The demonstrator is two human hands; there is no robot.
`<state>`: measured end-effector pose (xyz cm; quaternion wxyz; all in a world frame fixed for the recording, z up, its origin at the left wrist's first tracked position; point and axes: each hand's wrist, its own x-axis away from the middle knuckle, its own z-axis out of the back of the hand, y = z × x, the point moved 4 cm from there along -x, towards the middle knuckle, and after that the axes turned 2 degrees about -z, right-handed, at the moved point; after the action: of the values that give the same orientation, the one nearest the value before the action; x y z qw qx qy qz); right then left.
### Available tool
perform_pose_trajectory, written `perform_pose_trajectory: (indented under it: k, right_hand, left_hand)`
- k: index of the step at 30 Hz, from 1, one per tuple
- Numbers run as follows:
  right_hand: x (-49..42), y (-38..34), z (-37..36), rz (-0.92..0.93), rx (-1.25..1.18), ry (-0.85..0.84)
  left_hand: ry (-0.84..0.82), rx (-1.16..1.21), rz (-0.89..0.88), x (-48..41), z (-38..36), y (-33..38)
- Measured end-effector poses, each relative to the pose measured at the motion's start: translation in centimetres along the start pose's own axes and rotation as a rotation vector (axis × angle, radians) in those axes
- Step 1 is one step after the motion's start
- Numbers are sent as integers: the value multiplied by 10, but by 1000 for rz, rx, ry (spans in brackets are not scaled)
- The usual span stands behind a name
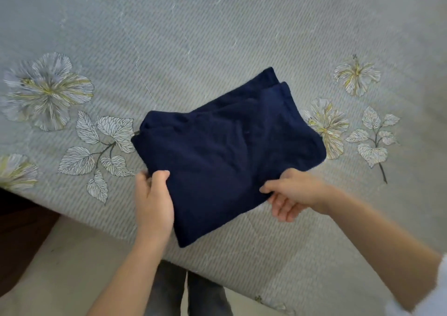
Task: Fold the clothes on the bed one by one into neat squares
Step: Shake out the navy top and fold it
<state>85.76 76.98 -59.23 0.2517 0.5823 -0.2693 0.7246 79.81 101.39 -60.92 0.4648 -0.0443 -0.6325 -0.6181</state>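
The folded navy garment [225, 151] lies on the bed [217, 37] near its front edge, with the left hand [153, 194] and right hand [290, 194] each pinching the garment's near side. Uneven lifting could skew the layers, which are already offset at the far corner.

A pale floor [72, 255] shows at the lower left. Dark brown furniture [21, 231] stands at the floor's left edge, and grey trouser legs [167, 291] stand at its right.

The folded navy-blue cloth garment [225, 151] looks like soft matt fabric, kinda fuzzy, zero shine. The pale grey-blue flower-printed bedspread [217, 25] under it is cloth too, matt, with a fine diagonal rib and stitched quilting lines. The cream floor [72, 255] looks smooth.
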Motion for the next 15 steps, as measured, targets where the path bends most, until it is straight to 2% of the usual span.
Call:
perform_pose_trajectory:
  k: [1,2,3,7,9,12,14,15]
  right_hand:
    - [8,6,-6,-6,90,-67]
    - [10,10,-6,33,133,-62]
    - [9,9,-1,116,125,12]
    - [-4,-21,44,485,-80,598]
    - [-13,-46,53,585,-33,679]
    - [-33,-75,55,586,213,639]
    - [-34,-90,62,538,387,740]
    - [-29,-96,68,529,386,813]
  left_hand:
    - [-1,-56,0,-4,12,-2]
    - [-1,-128,-7,-9,24,-6]
    - [5,-203,-23,-15,34,-9]
    - [75,-440,-261,-35,48,2]
    - [96,-544,-338,-49,38,14]
    - [79,-694,-370,-70,22,26]
    - [93,-738,-422,-73,20,34]
    - [112,-717,-462,-71,23,37]
